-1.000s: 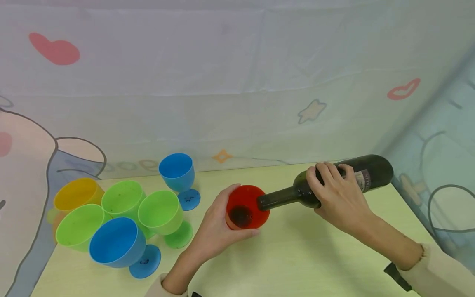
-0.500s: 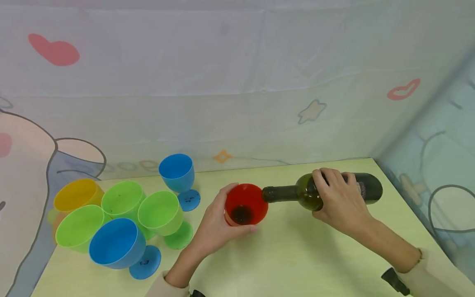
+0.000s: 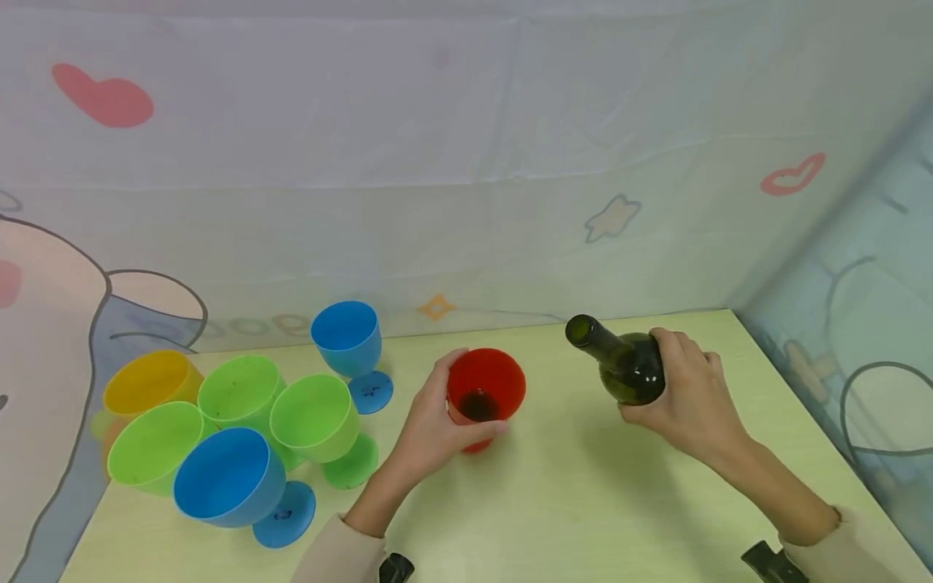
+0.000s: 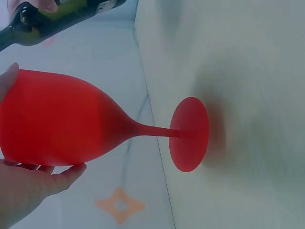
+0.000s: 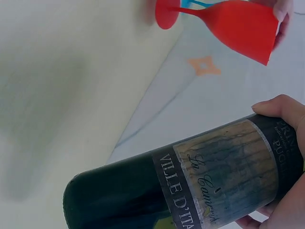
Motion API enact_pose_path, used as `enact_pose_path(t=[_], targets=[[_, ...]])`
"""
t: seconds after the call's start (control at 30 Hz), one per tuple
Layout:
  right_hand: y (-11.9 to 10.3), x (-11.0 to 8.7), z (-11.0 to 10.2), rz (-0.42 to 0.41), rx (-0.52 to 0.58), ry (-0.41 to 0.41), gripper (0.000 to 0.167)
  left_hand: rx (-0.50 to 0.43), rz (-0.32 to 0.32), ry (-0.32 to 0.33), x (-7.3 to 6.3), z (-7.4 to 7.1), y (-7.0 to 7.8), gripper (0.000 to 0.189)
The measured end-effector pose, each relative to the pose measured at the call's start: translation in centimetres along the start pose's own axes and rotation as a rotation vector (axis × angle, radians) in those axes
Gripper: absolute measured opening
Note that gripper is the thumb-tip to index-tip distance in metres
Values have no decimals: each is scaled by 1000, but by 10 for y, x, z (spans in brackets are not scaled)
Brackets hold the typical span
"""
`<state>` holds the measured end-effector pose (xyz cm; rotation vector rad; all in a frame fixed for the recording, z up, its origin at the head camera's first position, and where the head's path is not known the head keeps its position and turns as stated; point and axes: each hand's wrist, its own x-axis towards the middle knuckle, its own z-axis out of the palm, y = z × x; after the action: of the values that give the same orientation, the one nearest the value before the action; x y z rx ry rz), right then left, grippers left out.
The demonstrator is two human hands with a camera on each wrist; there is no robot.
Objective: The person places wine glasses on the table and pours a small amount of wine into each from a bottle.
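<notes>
My left hand (image 3: 430, 429) grips a red plastic goblet (image 3: 492, 380) around its bowl, with dark liquid showing at the bottom. In the left wrist view the goblet's round foot (image 4: 189, 134) is close over the table, its shadow beside it. To the right, my right hand (image 3: 696, 397) holds a dark green wine bottle (image 3: 632, 368) by the body, fingers wrapped round it. The bottle's mouth (image 3: 581, 328) points up and to the left, apart from the goblet. Its printed label (image 5: 228, 167) shows in the right wrist view.
Several goblets stand at the left: a yellow one (image 3: 153, 385), green ones (image 3: 317, 413), and a blue one (image 3: 229, 478) in front. Another blue goblet (image 3: 348, 336) stands behind them. A printed cloth (image 3: 466, 162) hangs at the back of the pale table (image 3: 554, 518).
The bottle has swung from lying tilted with its neck at the goblet's rim to more upright, its mouth moved away rightward and up. The red goblet has shifted slightly and is more upright.
</notes>
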<state>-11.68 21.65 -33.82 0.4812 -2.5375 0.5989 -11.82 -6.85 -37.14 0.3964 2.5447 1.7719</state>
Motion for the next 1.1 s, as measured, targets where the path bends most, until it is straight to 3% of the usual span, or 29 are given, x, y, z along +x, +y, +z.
enact_pose_path(t=[0.13, 0.33, 0.53, 1.1], targets=[[5, -3, 0, 64, 84, 29, 74, 4, 2, 0, 7, 4, 1, 86], [13, -10, -2, 240, 193, 2, 74, -20, 4, -6, 16, 10, 0, 88], [23, -19, -3, 371, 200, -4, 78, -25, -2, -16, 21, 14, -4, 88], [44, -34, -5, 584, 252, -64, 84, -95, -39, -36, 43, 25, -6, 88]])
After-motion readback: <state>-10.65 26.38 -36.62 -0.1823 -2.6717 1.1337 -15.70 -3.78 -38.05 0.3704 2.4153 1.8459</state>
